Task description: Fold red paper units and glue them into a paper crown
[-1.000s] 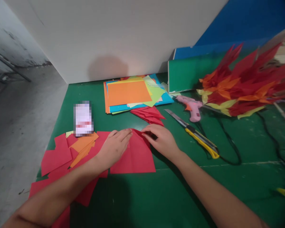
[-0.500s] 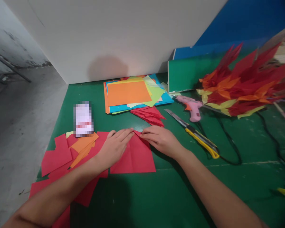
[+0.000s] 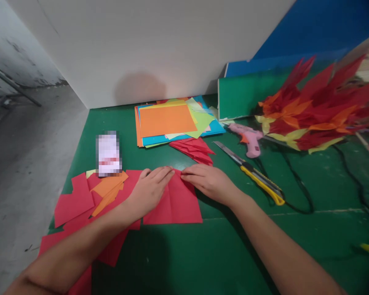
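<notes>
A red paper sheet lies on the green table in front of me. My left hand rests flat on its left part, fingers stretched toward the top edge. My right hand lies flat on the sheet's upper right corner, pressing a folded flap down, fingertips nearly meeting those of the left hand. Neither hand grips anything.
Red and orange paper scraps lie at the left by a phone. Behind are a stack of coloured sheets, folded red pieces, a pink glue gun, a yellow utility knife, a black cord and a spiky paper ornament.
My right hand has pressed the raised red flap flat onto the sheet. The left hand has barely moved.
</notes>
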Available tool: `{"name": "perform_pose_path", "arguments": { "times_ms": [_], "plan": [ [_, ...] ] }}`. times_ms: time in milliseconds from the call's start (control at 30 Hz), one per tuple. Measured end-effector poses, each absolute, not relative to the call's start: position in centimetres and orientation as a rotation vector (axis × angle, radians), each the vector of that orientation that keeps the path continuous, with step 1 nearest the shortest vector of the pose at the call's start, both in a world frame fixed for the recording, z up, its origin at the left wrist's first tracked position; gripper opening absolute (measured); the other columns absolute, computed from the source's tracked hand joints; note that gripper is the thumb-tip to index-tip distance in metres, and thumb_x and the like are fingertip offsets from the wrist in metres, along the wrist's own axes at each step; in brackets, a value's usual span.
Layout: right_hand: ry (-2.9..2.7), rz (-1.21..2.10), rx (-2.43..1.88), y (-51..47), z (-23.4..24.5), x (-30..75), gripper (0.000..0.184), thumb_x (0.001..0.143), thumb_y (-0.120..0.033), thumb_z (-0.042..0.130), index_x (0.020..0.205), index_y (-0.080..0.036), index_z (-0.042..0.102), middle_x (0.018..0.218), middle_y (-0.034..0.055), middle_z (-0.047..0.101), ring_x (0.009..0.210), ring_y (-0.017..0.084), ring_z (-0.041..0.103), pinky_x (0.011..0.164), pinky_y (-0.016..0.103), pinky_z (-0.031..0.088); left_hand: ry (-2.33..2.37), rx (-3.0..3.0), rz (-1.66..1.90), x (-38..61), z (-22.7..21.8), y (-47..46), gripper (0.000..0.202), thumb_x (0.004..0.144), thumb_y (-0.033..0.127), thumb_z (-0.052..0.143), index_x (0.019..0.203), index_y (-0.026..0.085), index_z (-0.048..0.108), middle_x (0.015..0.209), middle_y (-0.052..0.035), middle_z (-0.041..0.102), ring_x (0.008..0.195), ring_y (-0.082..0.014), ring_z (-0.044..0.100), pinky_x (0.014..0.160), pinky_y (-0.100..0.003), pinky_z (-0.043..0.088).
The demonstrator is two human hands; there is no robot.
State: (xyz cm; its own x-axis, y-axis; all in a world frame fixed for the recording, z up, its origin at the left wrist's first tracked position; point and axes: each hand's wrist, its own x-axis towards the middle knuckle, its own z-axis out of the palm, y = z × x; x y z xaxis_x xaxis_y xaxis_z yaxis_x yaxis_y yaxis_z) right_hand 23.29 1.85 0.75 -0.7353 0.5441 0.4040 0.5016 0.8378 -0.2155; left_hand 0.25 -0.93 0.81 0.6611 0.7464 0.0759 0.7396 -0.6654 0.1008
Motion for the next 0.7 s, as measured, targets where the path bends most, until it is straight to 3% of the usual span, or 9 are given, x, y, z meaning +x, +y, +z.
{"name": "perform_pose_path", "arguments": {
  "times_ms": [700],
  "plan": [
    [-2.593, 0.186, -0.762, 2.05, 0.72, 23.41, 0.03, 0.095, -0.015, 0.041, 0.097, -0.016, 0.071, 0.1, 0.0079, 0.072, 0.089, 0.019, 0.065, 0.077, 0.033, 0.056, 1.315, 2.826, 0.145, 0.33, 0.94, -0.9, 0.043, 0.093, 0.01, 0.033, 0.132, 0.02, 0.048, 0.136, -0.007, 0.052, 0.12, -0.0201, 0.048, 0.085, -0.035, 0.035]
  ]
}}
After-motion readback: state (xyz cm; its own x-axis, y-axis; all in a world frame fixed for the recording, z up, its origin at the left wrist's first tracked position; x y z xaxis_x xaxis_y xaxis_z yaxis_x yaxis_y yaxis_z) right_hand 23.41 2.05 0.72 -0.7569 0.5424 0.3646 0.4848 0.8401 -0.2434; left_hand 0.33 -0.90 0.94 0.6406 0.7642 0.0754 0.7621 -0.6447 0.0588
